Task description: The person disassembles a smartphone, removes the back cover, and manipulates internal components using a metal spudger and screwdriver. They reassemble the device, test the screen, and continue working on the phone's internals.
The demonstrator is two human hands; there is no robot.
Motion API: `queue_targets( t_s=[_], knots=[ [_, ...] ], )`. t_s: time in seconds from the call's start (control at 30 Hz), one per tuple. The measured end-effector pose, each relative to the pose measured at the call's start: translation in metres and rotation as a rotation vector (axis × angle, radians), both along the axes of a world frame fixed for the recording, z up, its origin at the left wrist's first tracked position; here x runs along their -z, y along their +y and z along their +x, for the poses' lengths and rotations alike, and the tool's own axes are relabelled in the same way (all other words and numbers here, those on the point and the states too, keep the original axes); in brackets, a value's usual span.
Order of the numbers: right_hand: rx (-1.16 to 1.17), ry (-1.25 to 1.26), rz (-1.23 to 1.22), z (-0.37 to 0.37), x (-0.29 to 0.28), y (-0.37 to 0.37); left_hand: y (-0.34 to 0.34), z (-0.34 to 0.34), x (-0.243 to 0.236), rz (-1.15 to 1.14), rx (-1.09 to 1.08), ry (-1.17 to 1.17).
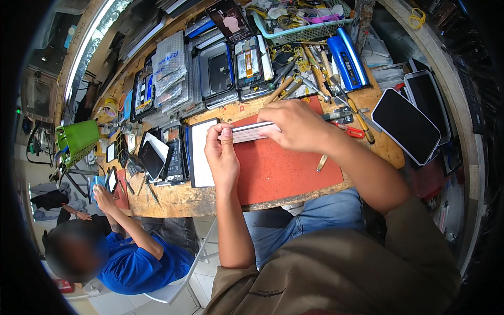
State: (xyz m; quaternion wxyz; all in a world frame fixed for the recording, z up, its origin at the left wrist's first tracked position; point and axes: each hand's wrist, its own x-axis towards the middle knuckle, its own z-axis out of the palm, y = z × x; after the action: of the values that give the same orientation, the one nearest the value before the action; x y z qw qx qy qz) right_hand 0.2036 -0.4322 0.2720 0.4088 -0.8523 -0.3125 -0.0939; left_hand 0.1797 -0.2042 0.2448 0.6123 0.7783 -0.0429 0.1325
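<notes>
Above the red work mat (286,176) I hold a thin, flat phone-like device (249,135), tilted, with a dark edge on top and a pale, patterned face below. My left hand (221,155) grips its left end, thumb along the near side. Fingers of my right hand (294,123) close on its right end. A white panel with a dark frame (201,155) lies left of the mat, partly behind my left hand. Beyond my right forearm are red-handled scissors (353,132). A small pale-tipped tool (322,163) rests on the mat under that arm.
Opened tablets (216,71) and bubble-wrapped parcels (169,65) crowd the bench's back. Screwdrivers and a blue device (349,60) sit back right, near a teal basket (307,34). Dark-screened tablets (405,126) stand at right. A co-worker in blue (142,265) sits left, near a green basket (77,140).
</notes>
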Motion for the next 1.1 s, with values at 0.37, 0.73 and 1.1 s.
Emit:
queue_targets(
  t_s=[0.37, 0.73, 1.1],
  knots=[
    [0.000, -0.018, 0.046, 0.002, -0.008, -0.009, -0.006, -0.002, 0.015, 0.166, -0.052, -0.106],
    [-0.124, 0.159, 0.128, 0.009, -0.015, -0.021, 0.015, -0.008, 0.019, -0.524, 0.026, 0.034],
    [-0.087, 0.112, 0.081, 0.005, -0.015, -0.016, 0.004, -0.014, -0.006, -0.051, -0.043, 0.158]
  ],
)
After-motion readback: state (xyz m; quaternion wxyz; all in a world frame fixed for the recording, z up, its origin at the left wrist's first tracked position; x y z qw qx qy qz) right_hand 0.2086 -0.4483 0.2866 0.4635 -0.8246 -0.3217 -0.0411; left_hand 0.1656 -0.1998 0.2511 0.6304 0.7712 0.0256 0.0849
